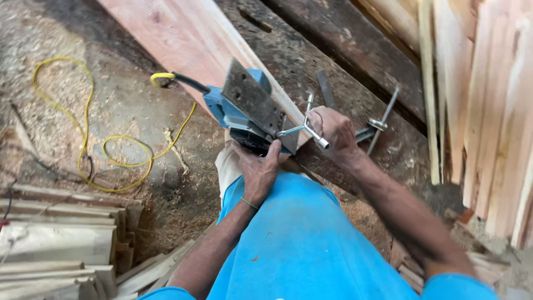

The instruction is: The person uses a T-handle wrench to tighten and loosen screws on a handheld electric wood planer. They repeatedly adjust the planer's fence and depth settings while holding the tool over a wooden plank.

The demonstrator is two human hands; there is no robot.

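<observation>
A blue electric hand planer (244,108) is tipped up so its grey metal sole faces me, resting against a long pale plank (183,39). My left hand (258,166) grips the planer's underside from below. My right hand (333,130) holds a metal cross-shaped socket wrench (305,128), one arm of it set against the planer's sole near the blade area. The tool's black and yellow power cord (166,78) leaves its rear end.
A dark worn workbench plank (344,72) carries a metal clamp (380,122). The yellow cord (83,133) loops over the sawdust-covered floor on the left. Cut wood pieces (55,239) are stacked at lower left; upright boards (488,111) lean at right.
</observation>
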